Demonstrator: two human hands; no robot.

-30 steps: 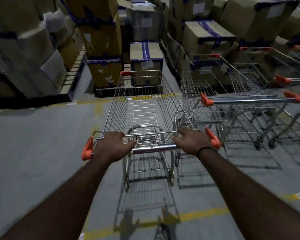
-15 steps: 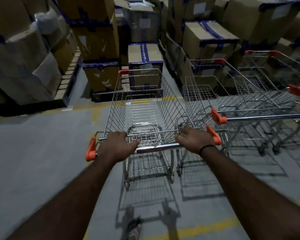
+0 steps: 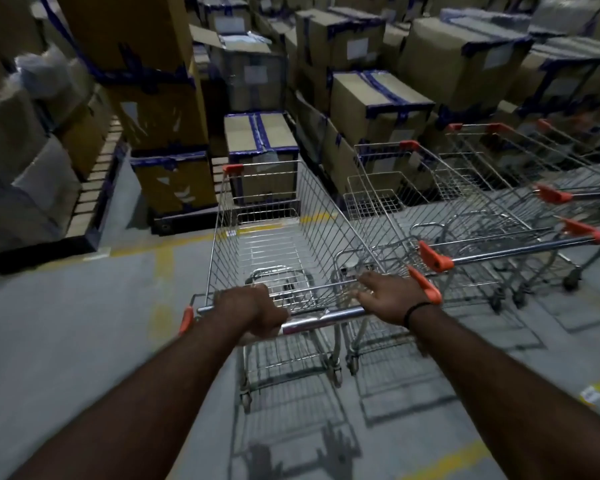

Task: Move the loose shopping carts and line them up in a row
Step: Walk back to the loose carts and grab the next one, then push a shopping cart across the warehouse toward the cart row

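I am behind a wire shopping cart [image 3: 274, 244] with orange corner caps, which stands on the grey floor and faces the stacked boxes. My left hand [image 3: 250, 311] grips the left part of its chrome handle [image 3: 323, 315]. My right hand [image 3: 392, 299] holds the handle's right end, its fingers reaching forward over the bar. Just to the right stands a parked cart [image 3: 430, 209], side by side with mine and close to it, its handle [image 3: 499, 252] slightly ahead of my right hand. More carts [image 3: 541, 168] stand in a row beyond it.
Taped cardboard boxes [image 3: 260, 140] on pallets stand just ahead of the cart's front. A taller stack [image 3: 146, 98] rises ahead on the left, another [image 3: 21, 161] at far left. Yellow floor lines [image 3: 163, 258] cross the open grey concrete on my left.
The cart has rolled forward with both hands on its handle, coming alongside the parked cart on the right. Its front is nearer the boxes.
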